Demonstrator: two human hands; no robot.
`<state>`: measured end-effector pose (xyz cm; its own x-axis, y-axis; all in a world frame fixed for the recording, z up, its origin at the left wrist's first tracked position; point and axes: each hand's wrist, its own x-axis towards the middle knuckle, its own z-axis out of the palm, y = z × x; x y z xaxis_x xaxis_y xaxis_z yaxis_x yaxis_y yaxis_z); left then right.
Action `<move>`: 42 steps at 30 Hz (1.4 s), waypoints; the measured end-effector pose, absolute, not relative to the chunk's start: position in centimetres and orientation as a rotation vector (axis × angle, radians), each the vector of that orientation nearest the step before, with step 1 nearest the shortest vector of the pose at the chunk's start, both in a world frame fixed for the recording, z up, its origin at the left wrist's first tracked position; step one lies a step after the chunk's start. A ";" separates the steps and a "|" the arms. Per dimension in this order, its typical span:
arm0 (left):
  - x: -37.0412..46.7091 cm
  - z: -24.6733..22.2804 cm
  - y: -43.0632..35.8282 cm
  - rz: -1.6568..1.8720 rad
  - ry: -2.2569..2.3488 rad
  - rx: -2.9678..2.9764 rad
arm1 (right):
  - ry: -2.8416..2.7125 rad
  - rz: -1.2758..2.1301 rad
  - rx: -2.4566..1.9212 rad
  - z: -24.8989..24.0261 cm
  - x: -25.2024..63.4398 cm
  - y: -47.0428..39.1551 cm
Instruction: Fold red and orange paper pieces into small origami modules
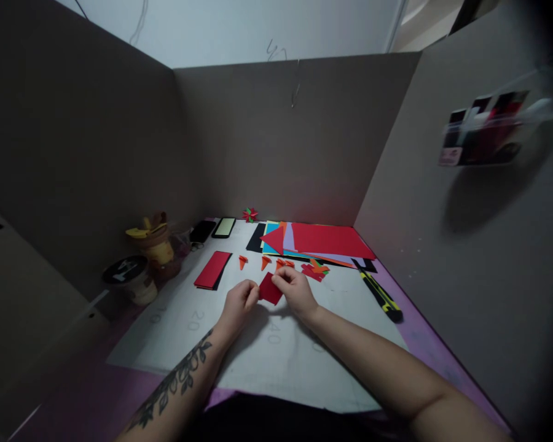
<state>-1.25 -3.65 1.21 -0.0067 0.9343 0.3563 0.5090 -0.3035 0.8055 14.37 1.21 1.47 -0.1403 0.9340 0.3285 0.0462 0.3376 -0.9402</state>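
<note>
Between my two hands is a small red piece of paper (270, 291), raised a little over the white sheet. My left hand (240, 302) pinches its left corner, and my right hand (297, 291) grips its upper right edge. Just beyond my hands stand several small folded orange paper pieces (243, 262) in a row. Red, orange and green paper pieces (314, 270) lie in a loose pile past my right hand. To the left of my left hand rests a stack of red paper strips (213, 270) with black ones beneath.
Large coloured sheets (332, 240) lie at the back. A yellow and black utility knife (383, 296) is at the right edge. A phone (224, 228), a folded paper star (249, 214) and a lidded tub (131, 279) stand around the left and back. Grey walls (281, 141) enclose the table.
</note>
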 end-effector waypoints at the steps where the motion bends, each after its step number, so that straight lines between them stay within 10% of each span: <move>1: -1.3 1.2 -3.6 1.246 1.490 1.827 | -1.482 1.025 -0.937 1.5 14.5 1.4; 14: -2.2 0.3 -3.4 1.309 1.578 2.053 | -1.766 0.715 -0.837 1.0 14.8 1.8; 22: -2.0 0.1 -3.9 1.181 1.647 2.371 | -2.276 -0.166 -0.707 1.3 14.9 0.0; 42: -2.8 1.3 -3.8 1.079 1.933 2.695 | -2.375 -0.255 -0.618 1.5 14.5 0.8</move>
